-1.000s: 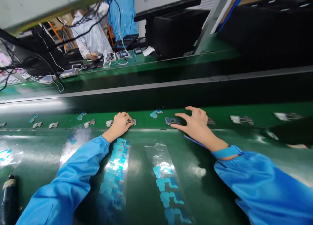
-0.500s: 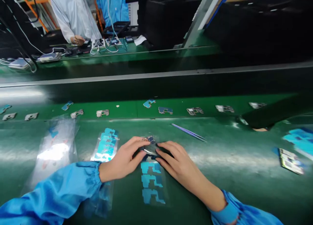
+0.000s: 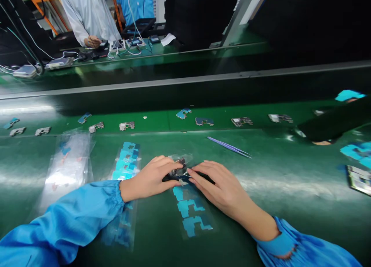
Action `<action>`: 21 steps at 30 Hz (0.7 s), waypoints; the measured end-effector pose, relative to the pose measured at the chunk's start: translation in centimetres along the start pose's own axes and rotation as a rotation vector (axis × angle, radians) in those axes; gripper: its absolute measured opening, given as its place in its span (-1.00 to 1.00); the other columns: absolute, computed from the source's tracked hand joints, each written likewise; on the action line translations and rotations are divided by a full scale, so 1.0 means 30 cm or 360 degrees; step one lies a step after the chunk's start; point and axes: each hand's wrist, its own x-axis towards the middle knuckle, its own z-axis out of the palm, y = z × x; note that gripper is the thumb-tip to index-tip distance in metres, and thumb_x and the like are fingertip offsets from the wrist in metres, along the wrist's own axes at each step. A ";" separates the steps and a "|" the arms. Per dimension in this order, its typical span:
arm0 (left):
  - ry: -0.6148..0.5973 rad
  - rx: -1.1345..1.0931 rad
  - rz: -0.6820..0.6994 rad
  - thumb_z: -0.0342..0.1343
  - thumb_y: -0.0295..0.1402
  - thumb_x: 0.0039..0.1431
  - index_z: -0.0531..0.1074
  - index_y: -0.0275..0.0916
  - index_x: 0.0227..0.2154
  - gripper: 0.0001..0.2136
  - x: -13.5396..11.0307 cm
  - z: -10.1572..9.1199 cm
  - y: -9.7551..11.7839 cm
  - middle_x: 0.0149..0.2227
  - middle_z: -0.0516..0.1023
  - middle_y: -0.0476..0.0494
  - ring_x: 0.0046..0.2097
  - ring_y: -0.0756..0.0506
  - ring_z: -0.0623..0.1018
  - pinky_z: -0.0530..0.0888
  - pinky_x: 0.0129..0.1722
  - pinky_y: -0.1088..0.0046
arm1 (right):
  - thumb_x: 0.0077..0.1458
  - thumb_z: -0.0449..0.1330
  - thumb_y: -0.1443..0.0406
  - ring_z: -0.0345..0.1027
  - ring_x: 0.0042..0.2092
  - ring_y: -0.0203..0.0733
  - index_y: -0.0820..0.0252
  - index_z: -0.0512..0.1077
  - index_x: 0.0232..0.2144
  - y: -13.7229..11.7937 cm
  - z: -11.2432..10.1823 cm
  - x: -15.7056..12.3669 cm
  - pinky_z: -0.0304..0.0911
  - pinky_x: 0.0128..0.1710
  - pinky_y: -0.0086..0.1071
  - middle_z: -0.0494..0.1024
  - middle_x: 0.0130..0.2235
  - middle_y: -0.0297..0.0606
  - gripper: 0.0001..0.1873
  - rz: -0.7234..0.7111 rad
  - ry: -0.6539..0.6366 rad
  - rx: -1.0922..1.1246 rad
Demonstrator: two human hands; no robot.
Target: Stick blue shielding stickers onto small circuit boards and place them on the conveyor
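Observation:
My left hand grips a small circuit board between thumb and fingers, over the upper end of a clear sticker sheet. Blue cut-out stickers line the part of that sheet nearer me. From the right, my right hand has its fingers closed at the glinting, bent film beside the board; its thumb is mostly hidden. Fingers cover much of the board. Beyond my right hand lie purple tweezers. Left of my left hand is another sheet of blue stickers.
Several circuit boards lie along the raised green strip. A clear plastic bag rests at left. At right are another board, blue stickers and another person's dark sleeve. Across the bench, a person in white handles devices.
The view has shifted slightly. The sticker sheet has tilted, its near end swinging right. My left fingers have shifted on the board, and my right fingers stay beside it.

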 end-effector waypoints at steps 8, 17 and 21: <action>-0.0021 0.0050 0.0063 0.06 -0.12 0.54 0.43 -0.19 0.24 -0.63 0.005 -0.005 0.007 0.13 0.61 -0.28 0.13 -0.25 0.57 0.45 0.13 0.17 | 0.38 0.21 0.51 0.49 0.13 0.26 0.29 0.52 -0.01 -0.005 -0.009 0.003 0.55 0.01 0.13 0.61 0.02 0.13 -0.80 -0.0031 0.0059 0.0016; 0.0086 -0.0323 -0.0005 0.27 0.00 0.37 0.43 -0.23 0.24 -0.45 0.006 -0.027 0.045 0.10 0.55 -0.35 0.11 -0.27 0.57 0.52 0.13 0.12 | 0.33 0.30 0.44 0.63 -0.18 -0.21 0.03 0.56 -0.19 -0.100 -0.095 0.048 0.57 -0.17 -0.41 0.67 -0.24 -0.30 -0.83 0.0844 0.0557 0.0965; 0.0228 -0.0708 -0.0280 0.21 -0.30 0.44 0.52 -0.18 0.12 -0.74 -0.002 -0.012 0.107 0.05 0.61 -0.22 0.04 -0.18 0.62 0.57 0.04 0.24 | 0.25 0.45 0.18 0.70 -0.14 -0.15 -0.02 0.66 -0.30 -0.091 -0.098 0.044 0.58 -0.21 -0.49 0.77 -0.17 -0.27 -0.92 0.1452 0.0466 0.1404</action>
